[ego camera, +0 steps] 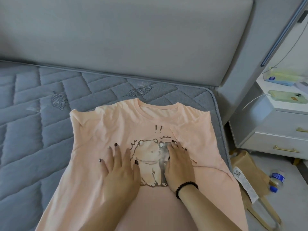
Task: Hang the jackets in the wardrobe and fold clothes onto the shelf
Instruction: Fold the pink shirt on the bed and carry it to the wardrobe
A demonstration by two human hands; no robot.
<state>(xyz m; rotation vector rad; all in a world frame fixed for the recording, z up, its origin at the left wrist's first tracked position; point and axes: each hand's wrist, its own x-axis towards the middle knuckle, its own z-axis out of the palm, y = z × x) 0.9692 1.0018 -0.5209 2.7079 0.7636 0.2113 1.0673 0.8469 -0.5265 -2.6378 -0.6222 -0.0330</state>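
A: Any writing legible?

B: Only two exclamation marks printed on the T-shirt, above a cartoon of two bears, one pale and one grey. A white care label hangs off the shirt's edge at 4 o'clock; its print is too small to read. Same for the blue label on the bottle.

A: The shirt itself?

B: One, peach-pink, round neck, lying face up on the grey quilted mattress, collar toward the headboard at 12 o'clock. Both sleeves are folded inward over the front (the one at 2 o'clock shows its hem edge lying diagonally).

A: Hands?

B: Two, both flat on the print. Left hand at 7 o'clock of the bears, fingers straight and spread, pressing the cloth. Right hand covers the grey bear, fingers held close together, palm down; a dark bead bracelet sits on that wrist. Nails are dark-painted.

A: Surroundings, counted?

B: One white nightstand at 3 o'clock with two gold-handled drawers in view, one brown paper bag on the floor beside the bed, one plastic bottle lying next to it.
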